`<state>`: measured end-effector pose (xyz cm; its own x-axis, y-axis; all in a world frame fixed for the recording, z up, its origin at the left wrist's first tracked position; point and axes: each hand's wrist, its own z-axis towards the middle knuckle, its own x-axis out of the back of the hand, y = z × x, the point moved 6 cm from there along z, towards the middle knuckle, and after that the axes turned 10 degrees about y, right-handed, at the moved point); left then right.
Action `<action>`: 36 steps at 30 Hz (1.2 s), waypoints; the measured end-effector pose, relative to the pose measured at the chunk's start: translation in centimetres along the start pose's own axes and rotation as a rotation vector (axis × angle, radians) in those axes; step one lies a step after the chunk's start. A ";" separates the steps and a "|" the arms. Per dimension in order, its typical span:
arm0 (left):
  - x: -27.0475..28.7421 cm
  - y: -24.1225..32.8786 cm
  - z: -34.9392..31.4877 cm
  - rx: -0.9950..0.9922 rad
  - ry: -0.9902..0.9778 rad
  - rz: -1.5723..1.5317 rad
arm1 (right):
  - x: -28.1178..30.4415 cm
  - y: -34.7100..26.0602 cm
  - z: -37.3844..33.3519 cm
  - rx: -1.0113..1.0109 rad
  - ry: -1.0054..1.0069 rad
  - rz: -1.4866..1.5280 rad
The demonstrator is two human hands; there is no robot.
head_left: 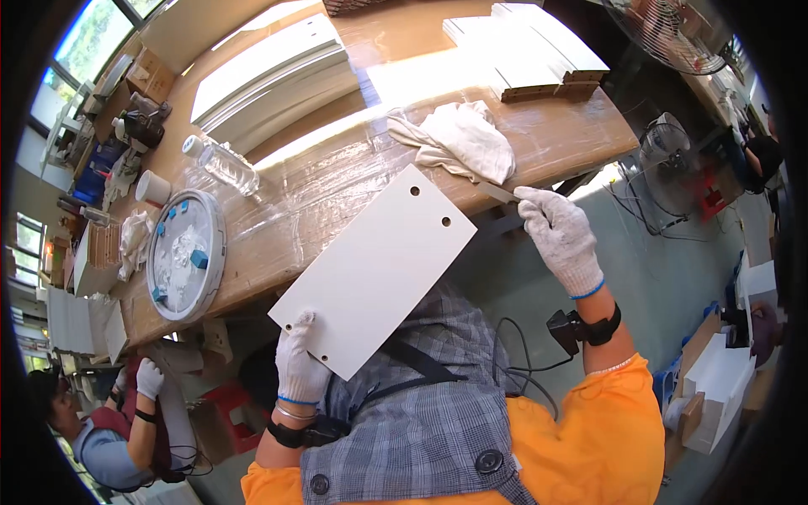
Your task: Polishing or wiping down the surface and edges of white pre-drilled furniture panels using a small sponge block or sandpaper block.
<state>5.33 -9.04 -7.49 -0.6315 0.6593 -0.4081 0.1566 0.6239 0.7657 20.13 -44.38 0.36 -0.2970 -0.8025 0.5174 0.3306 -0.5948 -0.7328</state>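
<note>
My left hand (300,358), in a white knit glove, grips a white rectangular panel (374,273) by its lower left end, thumb on the face. The panel is tilted over my lap, beside the table edge, with two dark holes at its far end and smaller ones at its near end. Out to the right, my gloved right hand (560,231) is closed on a thin flat blade (498,193) that points left, apart from the panel. Its handle is hidden in the fingers. Just beyond the blade, a crumpled off-white cloth (463,139) lies on the table.
On the film-covered table (295,202) are a round grey tray (210,290) with white material and blue blocks, a clear bottle (223,166), a white cup (153,188) and stacked white panels (269,76). A co-worker (126,429) works lower left. Fans (669,156) stand right.
</note>
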 end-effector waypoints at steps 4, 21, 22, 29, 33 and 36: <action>1.6 -1.4 0.1 0.078 0.059 -0.073 | -4.8 -1.4 0.8 0.157 -0.092 0.010; 1.7 -1.1 -1.0 0.030 0.113 -0.002 | -9.1 -7.6 2.6 0.508 -0.268 -0.374; 1.7 -1.1 -0.9 0.017 0.097 -0.004 | -9.2 -7.8 2.5 0.533 -0.273 -0.412; 0.6 -0.4 -1.4 0.020 0.091 0.019 | -8.9 -7.7 2.9 0.481 -0.291 -0.342; 0.3 -0.3 -1.6 0.017 0.080 0.019 | -8.7 -7.8 2.8 0.532 -0.268 -0.382; 0.2 -0.1 -1.7 0.007 0.073 0.005 | -8.8 -8.1 2.5 0.571 -0.281 -0.441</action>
<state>3.84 -9.66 -6.78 -0.6843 0.6301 -0.3670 0.1647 0.6239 0.7640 22.31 -32.56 2.84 -0.2954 -0.4221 0.8571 0.6676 -0.7329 -0.1309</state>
